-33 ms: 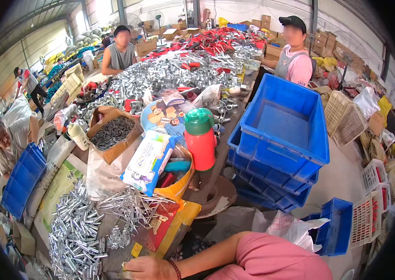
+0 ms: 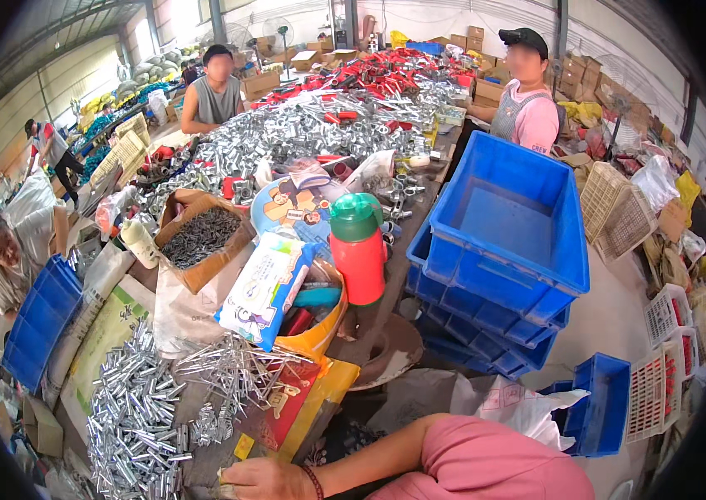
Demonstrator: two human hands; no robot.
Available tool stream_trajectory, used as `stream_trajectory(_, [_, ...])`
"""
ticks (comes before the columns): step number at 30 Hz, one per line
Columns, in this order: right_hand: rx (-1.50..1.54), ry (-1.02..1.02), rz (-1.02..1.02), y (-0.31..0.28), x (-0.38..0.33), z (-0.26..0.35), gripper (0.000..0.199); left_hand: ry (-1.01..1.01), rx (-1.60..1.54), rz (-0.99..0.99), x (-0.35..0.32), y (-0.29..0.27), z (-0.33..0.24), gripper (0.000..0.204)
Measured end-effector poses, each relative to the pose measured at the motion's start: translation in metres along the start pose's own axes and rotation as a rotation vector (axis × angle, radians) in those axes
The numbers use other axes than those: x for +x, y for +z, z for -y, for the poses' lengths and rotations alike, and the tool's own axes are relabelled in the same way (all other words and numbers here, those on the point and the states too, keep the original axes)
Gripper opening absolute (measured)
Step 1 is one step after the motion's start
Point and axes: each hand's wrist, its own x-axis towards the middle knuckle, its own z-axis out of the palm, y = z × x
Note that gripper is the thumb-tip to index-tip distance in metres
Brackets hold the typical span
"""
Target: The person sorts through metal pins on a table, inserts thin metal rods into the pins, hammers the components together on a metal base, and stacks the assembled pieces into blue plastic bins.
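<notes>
Lying in a big heap on the surface (image 2: 213, 460), the short silver tubes (image 2: 136, 408) are near the right hand (image 2: 268, 481), to its left. The hand is low, by the bottom edge. I cannot tell if its grip is wide, narrow or holding something. To work well here, I think it is best to take a few small parts at a time, pinch them softly, and not mix the tubes with the thin silver pins (image 2: 232, 367) just beside them. The little yellow piece (image 2: 244, 447) near the fingers could get knocked.

Farther out stand a red flask (image 2: 359, 262) and a stack of blue crates (image 2: 503, 275).

The left hand is out of sight. The bottom edge cuts off part of the right hand, and a pale bit (image 2: 225, 477) at its fingertips is too small to make out. Tubes deep in the heap are hidden.
</notes>
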Motion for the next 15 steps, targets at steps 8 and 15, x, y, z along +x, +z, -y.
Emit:
stream_trajectory(8, [-0.007, -0.005, 0.051, -0.012, 0.012, 0.018, 0.012, 0.008, 0.218, -0.204, -0.013, -0.032, -0.019, 0.016])
stream_trajectory(15, [-0.125, 0.098, 0.042, 0.001, 0.007, 0.003, 0.017, 0.009, 0.064, -0.26, 0.043, -0.014, -0.069, 0.015])
